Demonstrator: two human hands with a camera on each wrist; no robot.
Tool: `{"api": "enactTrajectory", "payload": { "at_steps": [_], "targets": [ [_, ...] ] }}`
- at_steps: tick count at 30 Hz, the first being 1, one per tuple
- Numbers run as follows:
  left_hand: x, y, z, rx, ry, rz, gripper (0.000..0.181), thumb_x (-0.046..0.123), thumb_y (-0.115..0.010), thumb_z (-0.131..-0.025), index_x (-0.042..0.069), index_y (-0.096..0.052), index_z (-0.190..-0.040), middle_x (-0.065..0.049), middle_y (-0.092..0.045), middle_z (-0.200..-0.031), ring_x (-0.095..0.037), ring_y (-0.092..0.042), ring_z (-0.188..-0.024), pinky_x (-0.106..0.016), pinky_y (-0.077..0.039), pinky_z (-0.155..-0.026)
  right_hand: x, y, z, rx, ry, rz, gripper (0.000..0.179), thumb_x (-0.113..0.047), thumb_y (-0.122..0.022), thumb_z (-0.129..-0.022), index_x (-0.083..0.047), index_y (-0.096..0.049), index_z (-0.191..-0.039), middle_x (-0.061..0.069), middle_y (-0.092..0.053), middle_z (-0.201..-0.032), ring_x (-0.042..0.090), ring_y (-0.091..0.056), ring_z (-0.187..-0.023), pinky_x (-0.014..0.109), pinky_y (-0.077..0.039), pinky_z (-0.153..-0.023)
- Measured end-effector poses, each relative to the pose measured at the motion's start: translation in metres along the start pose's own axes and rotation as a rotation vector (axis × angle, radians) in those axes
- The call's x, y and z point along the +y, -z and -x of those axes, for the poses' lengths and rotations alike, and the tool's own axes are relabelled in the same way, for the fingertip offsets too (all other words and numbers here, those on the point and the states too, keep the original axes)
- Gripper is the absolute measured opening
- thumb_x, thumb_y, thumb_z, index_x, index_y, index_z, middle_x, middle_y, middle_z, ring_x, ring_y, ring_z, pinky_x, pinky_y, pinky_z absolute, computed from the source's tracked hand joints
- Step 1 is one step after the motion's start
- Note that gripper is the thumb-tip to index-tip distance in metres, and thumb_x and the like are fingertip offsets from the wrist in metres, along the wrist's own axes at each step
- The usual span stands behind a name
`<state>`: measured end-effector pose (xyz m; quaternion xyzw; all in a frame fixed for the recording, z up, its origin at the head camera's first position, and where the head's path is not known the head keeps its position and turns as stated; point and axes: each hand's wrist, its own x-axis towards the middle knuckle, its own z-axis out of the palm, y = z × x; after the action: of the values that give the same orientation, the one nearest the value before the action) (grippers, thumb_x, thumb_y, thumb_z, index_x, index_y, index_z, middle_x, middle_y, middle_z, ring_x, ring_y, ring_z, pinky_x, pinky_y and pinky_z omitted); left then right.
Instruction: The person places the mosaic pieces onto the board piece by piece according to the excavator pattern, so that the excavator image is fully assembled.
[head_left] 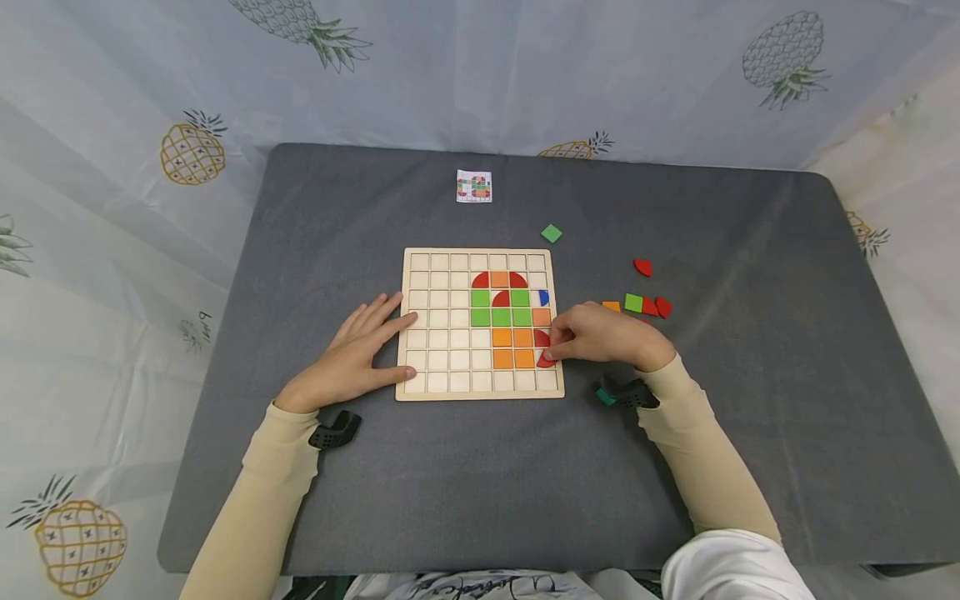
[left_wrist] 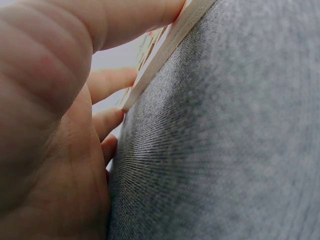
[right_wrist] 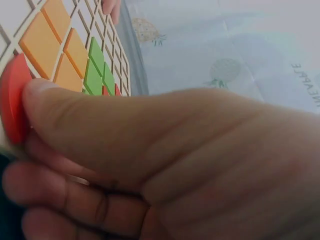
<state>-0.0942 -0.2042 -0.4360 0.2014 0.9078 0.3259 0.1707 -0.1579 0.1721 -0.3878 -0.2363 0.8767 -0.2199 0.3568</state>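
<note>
A wooden grid board (head_left: 480,397) lies on the grey table, with green, orange, red and blue tiles in its right half. My left hand (head_left: 352,358) rests at the board's left edge, fingers and thumb spread and fairly straight; in the left wrist view the fingertips touch the wooden frame (left_wrist: 172,47). At the lower right of the grid, my right hand (head_left: 611,337) pinches a red quarter-circle tile (head_left: 544,362). In the right wrist view this red tile (right_wrist: 14,100) stands tilted at the thumb tip, beside orange tiles (right_wrist: 41,45). Some of my right fingers are hidden in the head view.
Right of the board lie loose tiles: a green square (head_left: 633,302), red pieces (head_left: 663,307) and an orange one (head_left: 611,306), partly behind my right hand. A single green tile (head_left: 551,233) lies above the board. Farther back is a small pattern card (head_left: 474,187).
</note>
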Motion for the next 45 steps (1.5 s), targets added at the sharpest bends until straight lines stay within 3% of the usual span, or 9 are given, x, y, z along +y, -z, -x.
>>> {"api": "enactTrajectory", "payload": {
  "at_steps": [4, 9, 20, 26, 29, 32, 39, 42, 45],
  "targets": [
    [0.0, 0.0, 0.0, -0.003, -0.001, 0.001, 0.085, 0.041, -0.075, -0.091, 0.019, -0.031, -0.161, -0.003, -0.006, -0.173, -0.029, 0.0, -0.161, -0.053, 0.002, -0.129, 0.001, 0.0, 0.002, -0.015, -0.043, 0.03, 0.031, -0.035, -0.077, -0.09, -0.014, -0.067, -0.07, -0.007, -0.046, -0.057, 0.01, -0.039, -0.052, 0.024, -0.031, -0.051],
    [0.0, 0.0, 0.0, -0.009, 0.002, 0.004, 0.085, 0.041, -0.074, -0.092, 0.02, -0.031, -0.161, -0.002, -0.006, -0.173, -0.029, 0.001, -0.161, -0.053, 0.002, -0.129, 0.001, 0.003, 0.006, -0.06, -0.043, 0.055, 0.021, -0.027, -0.077, -0.09, -0.016, -0.068, -0.075, -0.006, -0.05, -0.062, 0.011, -0.042, -0.055, 0.024, -0.035, -0.054],
    [0.001, 0.001, 0.0, -0.011, 0.005, 0.001, 0.085, 0.042, -0.074, -0.091, 0.02, -0.031, -0.161, -0.002, -0.006, -0.173, -0.029, 0.001, -0.161, -0.053, 0.002, -0.129, 0.001, 0.002, 0.005, -0.019, -0.066, 0.061, 0.024, -0.028, -0.076, -0.091, -0.014, -0.068, -0.073, -0.006, -0.048, -0.06, 0.011, -0.041, -0.054, 0.025, -0.033, -0.053],
    [0.0, 0.0, 0.001, -0.007, 0.001, 0.005, 0.084, 0.041, -0.074, -0.092, 0.021, -0.031, -0.161, -0.002, -0.006, -0.173, -0.029, 0.001, -0.161, -0.053, 0.002, -0.129, 0.002, 0.005, 0.006, -0.005, -0.074, 0.038, 0.033, -0.037, -0.073, -0.093, -0.013, -0.067, -0.072, -0.007, -0.044, -0.058, 0.01, -0.039, -0.053, 0.024, -0.03, -0.051],
    [0.0, -0.001, 0.001, 0.003, -0.008, 0.004, 0.084, 0.041, -0.074, -0.092, 0.02, -0.032, -0.161, -0.003, -0.007, -0.173, -0.029, 0.0, -0.161, -0.054, 0.001, -0.129, 0.008, 0.012, 0.01, 0.074, -0.075, -0.001, 0.033, -0.041, -0.069, -0.096, -0.012, -0.071, -0.08, -0.005, -0.047, -0.061, 0.013, -0.041, -0.055, 0.025, -0.032, -0.051],
    [0.0, -0.001, 0.001, 0.008, -0.013, 0.005, 0.084, 0.041, -0.074, -0.091, 0.02, -0.032, -0.161, -0.003, -0.007, -0.173, -0.03, 0.0, -0.161, -0.054, 0.001, -0.129, 0.02, 0.023, 0.016, 0.227, -0.087, -0.075, 0.034, -0.045, -0.063, -0.099, -0.012, -0.073, -0.095, 0.002, -0.055, -0.071, 0.018, -0.048, -0.061, 0.029, -0.039, -0.054],
    [0.001, 0.001, 0.001, -0.015, -0.002, 0.004, 0.084, 0.042, -0.073, -0.092, 0.022, -0.03, -0.161, -0.001, -0.005, -0.173, -0.028, 0.002, -0.161, -0.053, 0.002, -0.129, 0.06, 0.044, 0.032, 0.602, -0.142, -0.294, 0.052, -0.051, -0.05, -0.104, -0.008, -0.064, -0.129, 0.015, -0.066, -0.118, 0.028, -0.062, -0.104, 0.031, -0.052, -0.085],
    [0.001, 0.001, 0.001, -0.015, -0.005, 0.002, 0.084, 0.041, -0.074, -0.092, 0.021, -0.03, -0.161, -0.002, -0.005, -0.173, -0.029, 0.002, -0.161, -0.053, 0.002, -0.129, 0.074, 0.048, 0.035, 0.682, -0.2, -0.307, 0.06, -0.053, -0.044, -0.104, -0.008, -0.057, -0.14, 0.018, -0.062, -0.132, 0.032, -0.058, -0.116, 0.044, -0.05, -0.099],
    [0.001, 0.001, 0.001, -0.01, -0.008, -0.001, 0.085, 0.041, -0.074, -0.091, 0.02, -0.03, -0.161, -0.003, -0.005, -0.173, -0.029, 0.002, -0.161, -0.054, 0.002, -0.129, 0.086, 0.049, 0.035, 0.704, -0.252, -0.301, 0.066, -0.056, -0.04, -0.105, -0.007, -0.05, -0.148, 0.021, -0.057, -0.142, 0.038, -0.053, -0.126, 0.059, -0.043, -0.107]
  ]
}}
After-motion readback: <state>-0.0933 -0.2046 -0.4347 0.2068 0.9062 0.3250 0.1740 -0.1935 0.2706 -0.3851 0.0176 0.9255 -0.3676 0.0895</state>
